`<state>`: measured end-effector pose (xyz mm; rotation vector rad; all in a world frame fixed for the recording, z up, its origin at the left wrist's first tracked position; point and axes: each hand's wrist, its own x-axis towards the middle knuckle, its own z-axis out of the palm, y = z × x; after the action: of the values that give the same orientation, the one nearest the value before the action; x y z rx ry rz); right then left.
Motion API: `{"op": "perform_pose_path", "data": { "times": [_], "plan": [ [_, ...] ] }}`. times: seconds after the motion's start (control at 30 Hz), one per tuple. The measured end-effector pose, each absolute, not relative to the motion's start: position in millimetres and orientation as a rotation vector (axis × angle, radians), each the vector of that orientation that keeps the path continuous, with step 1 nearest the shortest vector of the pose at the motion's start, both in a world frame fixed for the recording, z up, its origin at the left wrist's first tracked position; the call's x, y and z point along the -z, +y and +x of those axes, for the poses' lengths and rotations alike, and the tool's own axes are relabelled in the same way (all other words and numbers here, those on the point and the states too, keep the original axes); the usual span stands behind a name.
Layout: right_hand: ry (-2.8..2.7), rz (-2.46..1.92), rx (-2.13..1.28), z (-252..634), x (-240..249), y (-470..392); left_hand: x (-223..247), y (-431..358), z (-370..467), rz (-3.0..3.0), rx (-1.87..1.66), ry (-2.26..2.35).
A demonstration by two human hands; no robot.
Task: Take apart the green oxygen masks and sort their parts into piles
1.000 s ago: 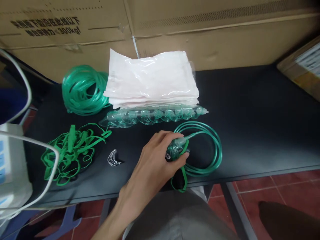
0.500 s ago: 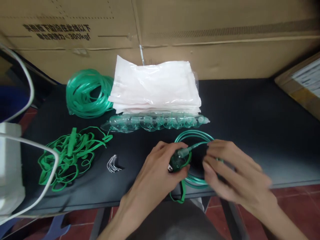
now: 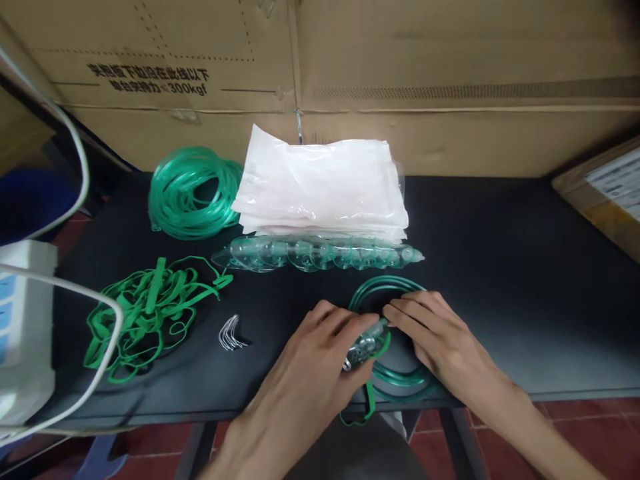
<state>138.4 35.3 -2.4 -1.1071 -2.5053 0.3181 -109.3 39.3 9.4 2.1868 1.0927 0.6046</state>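
Observation:
Near the front edge of the table, my left hand (image 3: pixel 317 357) is closed around a small clear-green oxygen mask (image 3: pixel 364 348). A green elastic strap (image 3: pixel 371 400) hangs from the mask over the table edge. My right hand (image 3: pixel 445 340) has its fingers closed at the mask's connector, pinching the end of the green tubing (image 3: pixel 405 379). The fingertips partly hide that joint. The rest of this tubing lies in a loose coil under and behind both hands.
Behind the hands lie a row of nested clear-green masks (image 3: pixel 320 255) and a stack of white packets (image 3: pixel 325 183). To the left are coiled tubing (image 3: pixel 175 200), tangled green straps (image 3: pixel 150 310), thin metal strips (image 3: pixel 230 335) and a white cable (image 3: pixel 113 333). Cardboard boxes (image 3: pixel 425 140) stand behind.
My right hand has moved left to the mask, and its fingers now meet the connector. The mask has tilted slightly in my left hand. The camera view has shifted a little.

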Motion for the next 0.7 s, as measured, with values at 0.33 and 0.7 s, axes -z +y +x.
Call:
{"op": "perform_pose_path", "data": {
  "times": [0.33,0.7],
  "plan": [
    [-2.426,-1.238,-0.269,142.3,7.3,42.7,-34.4,5.0,-156.0,2.528,-0.458,1.159],
    [-2.396,-1.409,-0.169,130.9,-6.7,37.4,-6.3,35.7,-155.8,2.204,-0.679,1.573]
  ]
}}
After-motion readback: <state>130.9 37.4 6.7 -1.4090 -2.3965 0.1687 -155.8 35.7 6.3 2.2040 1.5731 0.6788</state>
